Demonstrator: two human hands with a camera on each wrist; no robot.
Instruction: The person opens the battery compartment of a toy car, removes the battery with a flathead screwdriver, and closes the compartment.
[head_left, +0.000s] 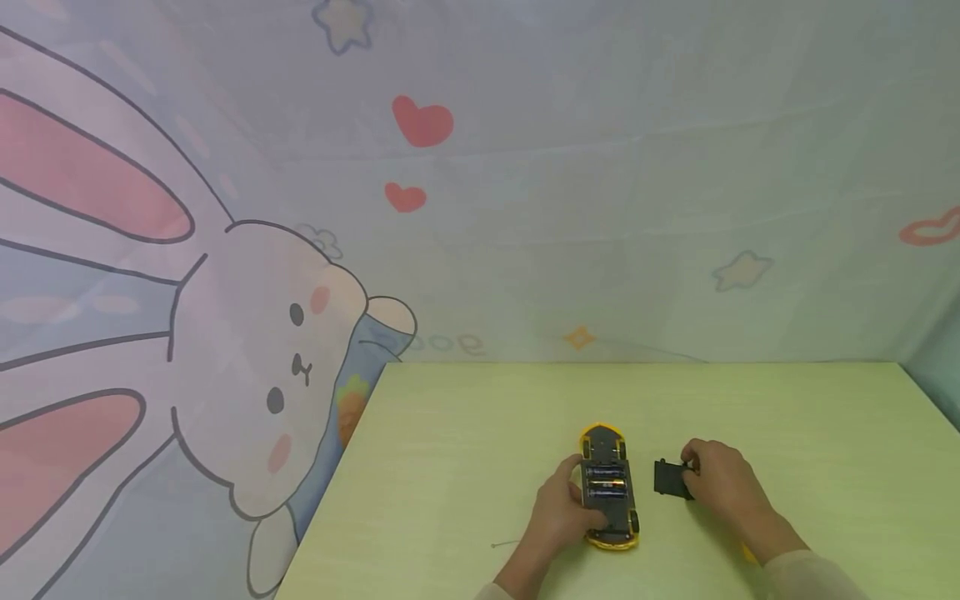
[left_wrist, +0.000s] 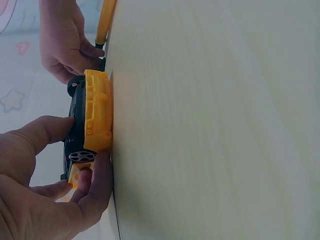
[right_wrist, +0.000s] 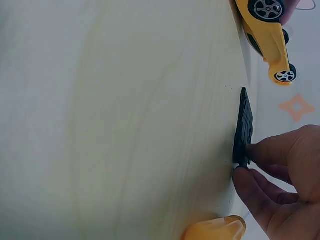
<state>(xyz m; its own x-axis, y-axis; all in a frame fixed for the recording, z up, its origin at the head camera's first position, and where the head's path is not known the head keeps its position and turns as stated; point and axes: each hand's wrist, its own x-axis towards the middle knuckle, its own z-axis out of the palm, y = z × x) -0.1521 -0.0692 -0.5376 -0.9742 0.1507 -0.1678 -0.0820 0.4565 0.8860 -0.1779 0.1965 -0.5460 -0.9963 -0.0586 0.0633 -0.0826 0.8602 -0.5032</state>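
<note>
A yellow toy car (head_left: 609,517) lies upside down on the table, its black underside up. Several batteries (head_left: 606,482) sit side by side in its uncovered battery compartment. My left hand (head_left: 558,517) grips the car from the left, thumb on the underside and fingers along the side; the left wrist view shows the yellow body (left_wrist: 98,115) between them. To the right of the car, my right hand (head_left: 723,479) pinches a flat black battery cover (head_left: 670,479) by its right end. In the right wrist view the cover (right_wrist: 243,125) is close over the tabletop, between thumb and fingers.
Behind my right hand's wrist lies a yellow screwdriver, its handle (right_wrist: 215,229) showing in the right wrist view. The pale table (head_left: 450,433) ends at a cloth backdrop (head_left: 600,208) printed with a rabbit, hearts and stars.
</note>
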